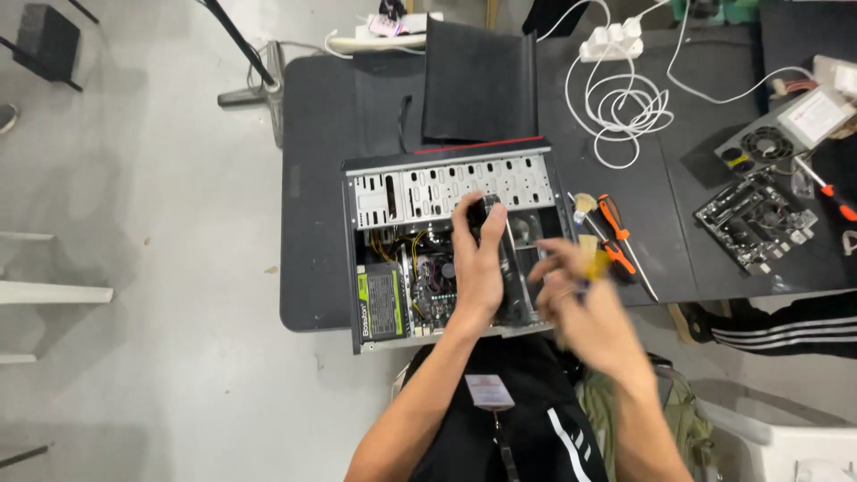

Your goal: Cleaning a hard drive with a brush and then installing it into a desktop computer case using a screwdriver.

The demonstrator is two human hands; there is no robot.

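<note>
An open desktop computer case (446,183) lies on its side on a black table (312,178). My left hand (476,259) reaches into the case and grips a dark part (486,208) above the motherboard. Blurred by motion, my right hand (580,299) hovers at the case's right edge, closed on a yellow-handled tool (594,264). A power supply with a green label (379,299) sits in the case's near left corner.
An orange-handled screwdriver (616,234) and a small brush (585,207) lie right of the case. Further right are a loose motherboard (754,223) and a grey power supply (786,134). A white power strip (611,40) with coiled cable and a black side panel (478,80) lie behind. Another person's leg (786,326) is at right.
</note>
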